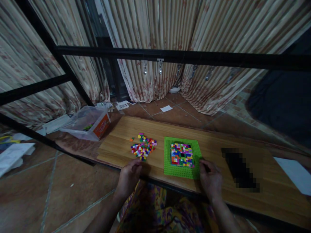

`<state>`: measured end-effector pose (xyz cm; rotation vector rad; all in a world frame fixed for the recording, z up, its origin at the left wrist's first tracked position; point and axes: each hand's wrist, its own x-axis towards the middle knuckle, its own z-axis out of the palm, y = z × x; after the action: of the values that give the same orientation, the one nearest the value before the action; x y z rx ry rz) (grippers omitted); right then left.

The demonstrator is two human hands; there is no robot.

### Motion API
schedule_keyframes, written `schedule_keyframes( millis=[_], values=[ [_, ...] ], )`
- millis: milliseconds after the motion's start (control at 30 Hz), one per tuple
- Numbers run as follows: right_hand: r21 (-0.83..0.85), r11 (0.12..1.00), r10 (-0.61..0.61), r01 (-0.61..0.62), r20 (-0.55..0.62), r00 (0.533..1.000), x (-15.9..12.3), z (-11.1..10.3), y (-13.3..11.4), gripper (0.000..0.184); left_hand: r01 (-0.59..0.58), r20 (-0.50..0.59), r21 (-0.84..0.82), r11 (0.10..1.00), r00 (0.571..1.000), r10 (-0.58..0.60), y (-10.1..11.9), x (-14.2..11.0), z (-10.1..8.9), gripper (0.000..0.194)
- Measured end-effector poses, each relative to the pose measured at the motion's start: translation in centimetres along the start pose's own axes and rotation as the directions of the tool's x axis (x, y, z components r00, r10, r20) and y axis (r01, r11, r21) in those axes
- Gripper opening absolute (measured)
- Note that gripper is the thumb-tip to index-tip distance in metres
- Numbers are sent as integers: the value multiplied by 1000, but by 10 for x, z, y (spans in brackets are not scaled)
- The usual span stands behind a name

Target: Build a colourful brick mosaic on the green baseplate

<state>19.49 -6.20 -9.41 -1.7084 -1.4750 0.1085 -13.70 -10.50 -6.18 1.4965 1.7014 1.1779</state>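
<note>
Holds left hand (131,171) and right hand (210,174) curled, cannot tell if pinching, at wood-grained surface (116,142) near edge, before knobbly brick slab (182,154) on studded green baseplate (179,172), loose bricks (143,149) toward left edge, and past it clear plastic bin (80,134) containing green pieces (87,127).

Green baseplate (181,172), multicoloured block (181,152) atop, seemingly layered, loose bricks (143,149) nearby

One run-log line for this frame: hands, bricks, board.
left hand: near loose bricks, grip unclear | right hand: by right edge of green board, contact unclear | brick build: on green board | surface: wooden table
</note>
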Motion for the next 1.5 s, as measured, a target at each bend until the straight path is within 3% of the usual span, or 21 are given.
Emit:
schedule_keyframes(
  millis=[100, 167, 233, 367, 433, 500, 633, 800, 967, 1100, 1200, 1300, 1400, 1500],
  values=[
    [28, 999, -34, 37, -104, 994, -6, -6, -25, 28, -20, -4, 45, 999, 1000, 20, -2, -1, -2, 22],
    [80, 991, -104, 111, -90, 991, -13, -8, -54, 25, -39, -2, 92, 995, 999, 39, -1, 0, -1, 22],
    [174, 975, -147, 138, 40, 988, -23, -3, -87, 22, -41, -1, 159, 986, 999, 42, 1, 2, 2, 22],
    [327, 929, -295, 175, 368, 882, -44, 26, -139, 22, -11, 0, 239, 971, 1000, 11, 3, 5, 3, 25],
    [336, 926, -319, 171, 455, 832, -51, 45, -153, 23, 3, 1, 251, 968, 1000, -3, 4, 6, 3, 26],
    [297, 937, -314, 183, 488, 815, -54, 62, -162, 21, 14, 0, 266, 964, 1000, -15, 6, 7, 2, 27],
    [172, 960, -278, 219, 535, 798, -49, 84, -172, 19, 7, 24, 285, 959, 1000, -14, 9, 10, 1, 35],
    [110, 955, -289, 275, 541, 790, -44, 95, -175, 23, -8, 88, 339, 941, 996, -24, 9, 16, 2, 39],
    [159, 950, -311, 269, 536, 785, -45, 93, -167, 16, 4, 79, 359, 933, 996, -35, 9, 18, 4, 30],
    [231, 953, -292, 195, 534, 794, -43, 85, -159, 11, 59, 54, 320, 946, 995, -80, 9, 16, 4, 40],
    [295, 950, -246, 99, 518, 819, -41, 77, -155, 11, 99, 47, 155, 983, 993, -107, 11, 14, 4, 39],
    [366, 930, -191, -20, 531, 826, -41, 69, -154, 14, 131, 123, -155, 979, 986, -112, 16, 14, 6, 28],
    [436, 890, -143, -130, 539, 830, -41, 64, -157, 16, 210, 255, -409, 888, 961, -111, 26, 16, 9, 25],
    [528, 792, -31, -305, 534, 845, -41, 60, -161, 19, 314, 307, -535, 784, 937, -166, 40, 15, 10, 26]
  ],
)
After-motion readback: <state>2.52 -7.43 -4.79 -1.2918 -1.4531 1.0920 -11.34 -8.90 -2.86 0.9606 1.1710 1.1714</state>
